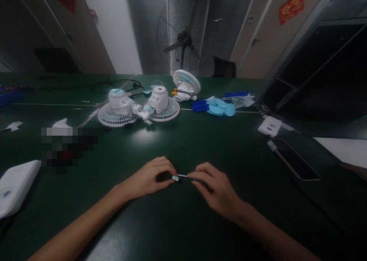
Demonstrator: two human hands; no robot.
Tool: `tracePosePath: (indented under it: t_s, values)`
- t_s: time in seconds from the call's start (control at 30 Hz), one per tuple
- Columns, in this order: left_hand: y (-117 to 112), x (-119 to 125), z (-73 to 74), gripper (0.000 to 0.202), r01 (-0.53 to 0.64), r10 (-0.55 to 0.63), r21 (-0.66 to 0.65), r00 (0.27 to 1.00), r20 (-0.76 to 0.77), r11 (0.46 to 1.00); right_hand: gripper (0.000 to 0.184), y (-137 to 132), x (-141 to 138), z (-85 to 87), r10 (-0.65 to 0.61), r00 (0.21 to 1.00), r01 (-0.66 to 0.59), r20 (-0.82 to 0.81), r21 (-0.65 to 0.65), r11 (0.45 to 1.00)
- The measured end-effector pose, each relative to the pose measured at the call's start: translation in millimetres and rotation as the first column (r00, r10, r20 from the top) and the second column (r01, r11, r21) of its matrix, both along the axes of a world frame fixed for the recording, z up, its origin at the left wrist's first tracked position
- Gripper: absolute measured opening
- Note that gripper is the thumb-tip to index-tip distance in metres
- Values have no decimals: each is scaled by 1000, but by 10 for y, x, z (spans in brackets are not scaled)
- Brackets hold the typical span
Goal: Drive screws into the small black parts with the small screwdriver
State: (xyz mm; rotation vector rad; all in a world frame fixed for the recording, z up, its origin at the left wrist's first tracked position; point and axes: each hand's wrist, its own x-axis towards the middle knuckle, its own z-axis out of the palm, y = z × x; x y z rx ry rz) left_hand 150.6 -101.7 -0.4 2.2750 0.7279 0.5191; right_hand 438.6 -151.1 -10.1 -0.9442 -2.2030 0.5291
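Just above the table's near part, my left hand [156, 175] pinches a small pale green and silver piece [175, 178] between thumb and fingers. Opposite it, my right hand [213, 184] is closed around a thin metal rod [182, 175], whose bright shaft points toward the left hand. The rod's tip lies at or beside the left fingertips; whether it touches the small piece I cannot tell. The rod's other end is hidden in the right fingers.
Several white fans [117, 114] lie on the green table [137, 226]. Blue fan blades [220, 107] are right of them. A phone [295, 159] and a white box [269, 126] lie at the right, a white device [18, 186] at the left. A dark screen [323, 70] stands at the back right.
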Motion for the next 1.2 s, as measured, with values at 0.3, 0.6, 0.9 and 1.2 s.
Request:
tracePosePath:
  t_s: [0.3,0.6,0.9,1.2]
  values:
    - [-28,-12,6,20,-19,19,-2,999,-39,1000,23,-29,28,57,3,1000,-3,-11,32,999]
    - [-20,-1,-3,13,-7,8,17,998,-64,1000,24,-17,12,18,12,1000,-14,19,91,996]
    - [-26,-9,34,12,-3,4,7,996,-93,1000,23,-26,4,49,35,999,-38,24,122,992]
    - [-37,4,32,11,-6,10,38,995,-96,999,26,-11,-21,-10,44,990,-60,136,116,991]
